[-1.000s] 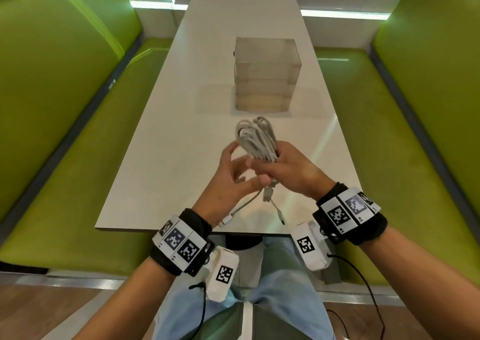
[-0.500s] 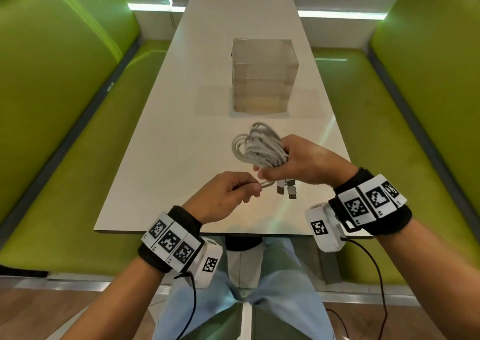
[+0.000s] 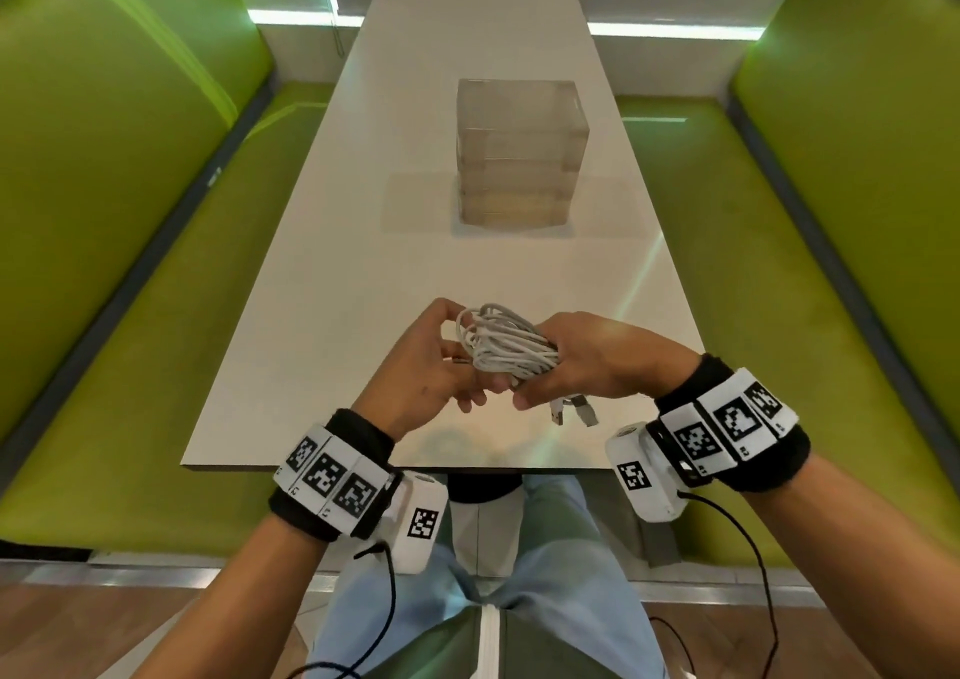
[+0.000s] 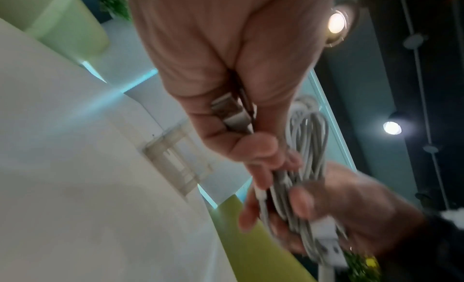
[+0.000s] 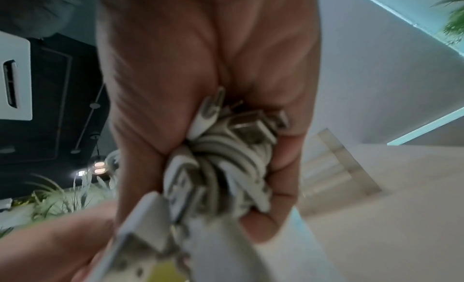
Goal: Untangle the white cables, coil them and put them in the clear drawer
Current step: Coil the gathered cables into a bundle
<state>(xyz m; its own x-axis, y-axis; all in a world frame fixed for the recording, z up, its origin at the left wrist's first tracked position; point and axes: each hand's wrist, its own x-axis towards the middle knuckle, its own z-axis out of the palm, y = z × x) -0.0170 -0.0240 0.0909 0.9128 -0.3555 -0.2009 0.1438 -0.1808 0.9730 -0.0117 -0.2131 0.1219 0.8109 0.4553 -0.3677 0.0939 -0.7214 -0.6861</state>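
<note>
Where it trailed, left hand point(image 3: 415, 361) now at cables point(image 3: 506, 346).

bright, even | glare on table point(image 3: 636, 283) | wrist views blurred

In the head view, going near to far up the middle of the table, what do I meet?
Near table edge → USB plugs hanging under the right hand → cable coil, gripped by both hands, left hand → bare tabletop → clear drawer unit.

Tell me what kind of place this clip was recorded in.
Probably a cafe or office booth: green padded benches flank a long white table, with round ceiling spotlights overhead. A clear drawer unit stands on the table.
</note>
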